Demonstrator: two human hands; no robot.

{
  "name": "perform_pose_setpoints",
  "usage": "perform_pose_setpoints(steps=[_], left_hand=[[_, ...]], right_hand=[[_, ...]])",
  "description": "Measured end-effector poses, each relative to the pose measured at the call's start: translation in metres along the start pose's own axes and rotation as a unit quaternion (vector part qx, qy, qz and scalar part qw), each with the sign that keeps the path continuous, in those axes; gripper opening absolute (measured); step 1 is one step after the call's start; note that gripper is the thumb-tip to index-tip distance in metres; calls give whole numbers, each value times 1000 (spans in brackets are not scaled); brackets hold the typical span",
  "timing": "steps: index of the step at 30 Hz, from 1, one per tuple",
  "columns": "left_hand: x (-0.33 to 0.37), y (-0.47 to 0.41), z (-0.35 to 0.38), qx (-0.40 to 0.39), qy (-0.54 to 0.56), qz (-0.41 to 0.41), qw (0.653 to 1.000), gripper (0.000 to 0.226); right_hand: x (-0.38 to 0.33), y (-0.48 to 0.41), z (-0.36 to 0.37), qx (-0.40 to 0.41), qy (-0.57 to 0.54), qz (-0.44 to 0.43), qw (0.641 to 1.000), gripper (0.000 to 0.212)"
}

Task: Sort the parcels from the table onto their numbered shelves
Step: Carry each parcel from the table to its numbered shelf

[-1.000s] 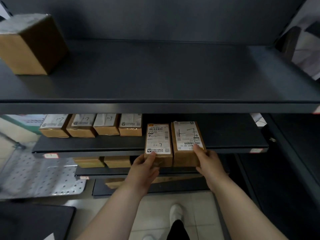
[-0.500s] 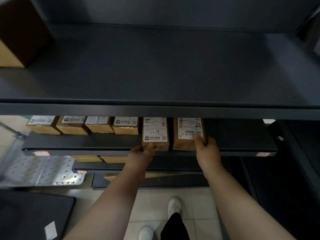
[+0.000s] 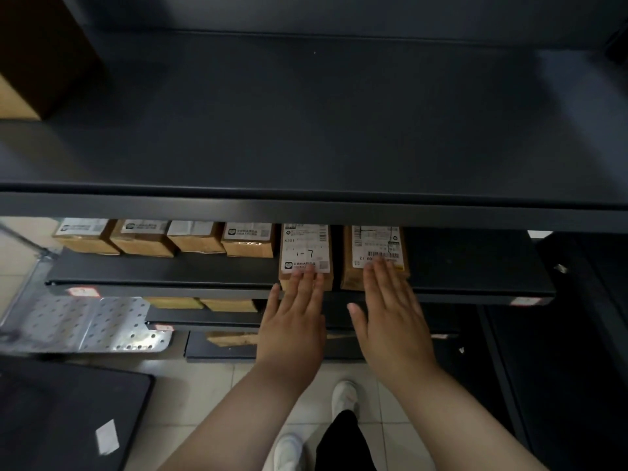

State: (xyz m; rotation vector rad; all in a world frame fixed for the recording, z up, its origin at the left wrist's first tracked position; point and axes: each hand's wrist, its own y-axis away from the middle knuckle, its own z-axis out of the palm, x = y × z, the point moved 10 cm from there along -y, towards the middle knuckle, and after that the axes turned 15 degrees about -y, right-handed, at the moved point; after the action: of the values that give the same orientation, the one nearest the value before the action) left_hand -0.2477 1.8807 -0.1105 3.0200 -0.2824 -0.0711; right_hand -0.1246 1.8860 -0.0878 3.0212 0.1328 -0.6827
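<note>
Your left hand (image 3: pixel 293 321) and right hand (image 3: pixel 390 321) lie flat, fingers spread, gripping nothing, fingertips touching two parcels on the second shelf (image 3: pixel 170 271): left parcel (image 3: pixel 306 253), right parcel (image 3: pixel 373 253). They look light and stiff; grip them by the long sides. Four more boxes (image 3: pixel 163 236) make six.

Both hands are letting go now. The left hand (image 3: pixel 295 321) and the right hand (image 3: pixel 390 317) are lying flat with fingers spread, no longer pinching the two parcels. The left parcel (image 3: pixel 305 253) and right parcel (image 3: pixel 373 253) are sitting farther back on the second shelf (image 3: pixel 170 273).
</note>
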Motion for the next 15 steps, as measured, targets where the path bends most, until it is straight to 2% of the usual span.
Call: perform_pose_setpoints(steps=[3, 7, 15], left_hand=[[-2, -11, 10, -56, -50, -2, 997, 61], [-5, -26, 11, -75, -47, -4, 996, 62], [-12, -66, 13, -110, -71, -8, 991, 64]], right_hand=[[-1, -9, 3, -19, 28, -2, 999, 66], [-2, -27, 4, -86, 5, -6, 996, 65], [7, -63, -1, -126, 31, 27, 991, 65]])
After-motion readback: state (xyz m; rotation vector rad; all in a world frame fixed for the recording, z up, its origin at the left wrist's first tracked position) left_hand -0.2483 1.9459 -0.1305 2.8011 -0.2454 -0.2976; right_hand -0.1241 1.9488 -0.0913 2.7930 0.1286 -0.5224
